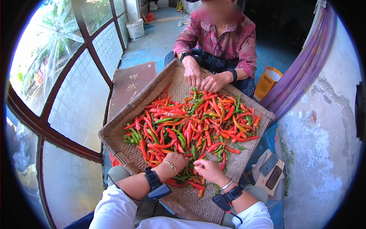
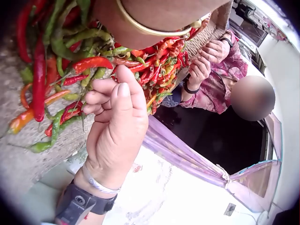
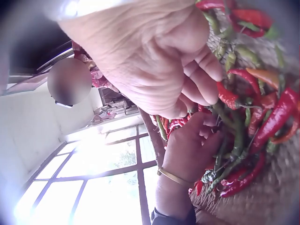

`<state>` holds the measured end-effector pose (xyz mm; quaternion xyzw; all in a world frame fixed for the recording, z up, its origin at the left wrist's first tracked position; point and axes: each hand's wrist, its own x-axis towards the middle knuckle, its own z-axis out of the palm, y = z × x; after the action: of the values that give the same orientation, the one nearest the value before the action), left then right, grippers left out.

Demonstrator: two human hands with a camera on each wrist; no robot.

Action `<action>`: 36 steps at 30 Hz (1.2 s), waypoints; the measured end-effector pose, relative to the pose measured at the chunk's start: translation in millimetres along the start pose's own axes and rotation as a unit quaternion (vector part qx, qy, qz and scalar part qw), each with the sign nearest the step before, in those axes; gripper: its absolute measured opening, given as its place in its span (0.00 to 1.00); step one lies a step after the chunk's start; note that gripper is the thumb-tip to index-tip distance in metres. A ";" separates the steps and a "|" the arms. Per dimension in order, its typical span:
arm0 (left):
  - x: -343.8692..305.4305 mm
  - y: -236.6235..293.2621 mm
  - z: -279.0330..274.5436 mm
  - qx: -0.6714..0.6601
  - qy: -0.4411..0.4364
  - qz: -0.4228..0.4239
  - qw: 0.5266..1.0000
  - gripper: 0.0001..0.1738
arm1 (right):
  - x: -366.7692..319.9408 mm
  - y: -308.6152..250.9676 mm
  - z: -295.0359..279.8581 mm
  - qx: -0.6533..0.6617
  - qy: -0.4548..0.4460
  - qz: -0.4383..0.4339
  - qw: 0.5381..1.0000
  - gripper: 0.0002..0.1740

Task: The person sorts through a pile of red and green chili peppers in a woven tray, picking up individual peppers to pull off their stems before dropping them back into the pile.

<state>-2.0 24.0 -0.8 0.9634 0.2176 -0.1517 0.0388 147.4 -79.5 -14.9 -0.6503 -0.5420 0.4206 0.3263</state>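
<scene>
Red, green and orange peppers (image 1: pixel 187 131) lie heaped in a square woven basket (image 1: pixel 126 152). My left hand (image 1: pixel 176 163), with a gold bracelet, reaches down into the near part of the heap. Its fingers (image 3: pixel 206 123) bend among green and red peppers in the right wrist view; whether they hold one is hidden. Just beside it, my right hand (image 1: pixel 210 170) hovers over the near peppers. In the left wrist view this right hand (image 2: pixel 117 126) has loosely curled fingers, the thumb by the index finger, and nothing visible in them.
Across the basket sits a person in a red patterned shirt (image 1: pixel 228 42), both hands (image 1: pixel 204 78) at its far edge. Two phones (image 1: pixel 273 177) lie on the right, near a yellow container (image 1: pixel 268 82) and purple curtain (image 1: pixel 305 65). Framed windows (image 1: pixel 80 103) stand on the left.
</scene>
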 end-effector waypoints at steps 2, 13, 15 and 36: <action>0.7 -1.6 -1.3 0.015 -0.011 0.019 1.000 0.07 | -0.7 -2.4 -0.1 -0.016 -0.005 -0.007 1.000 0.12; -12.8 -6.2 -20.2 -0.071 0.263 0.080 0.959 0.07 | -1.1 -6.2 1.2 -0.008 0.067 -0.046 0.997 0.15; -13.7 -3.8 -21.4 -0.094 0.313 0.093 0.941 0.08 | -2.2 -15.3 1.3 -0.018 0.080 -0.082 0.993 0.17; -13.7 16.4 -9.4 -0.427 0.236 0.093 0.868 0.17 | -6.6 -21.5 -22.5 0.444 0.131 0.067 0.884 0.11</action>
<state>-4.2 5.0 12.5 0.8757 0.1727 0.1919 0.4080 158.0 -81.0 15.1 -0.5213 -0.2062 0.5491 0.6199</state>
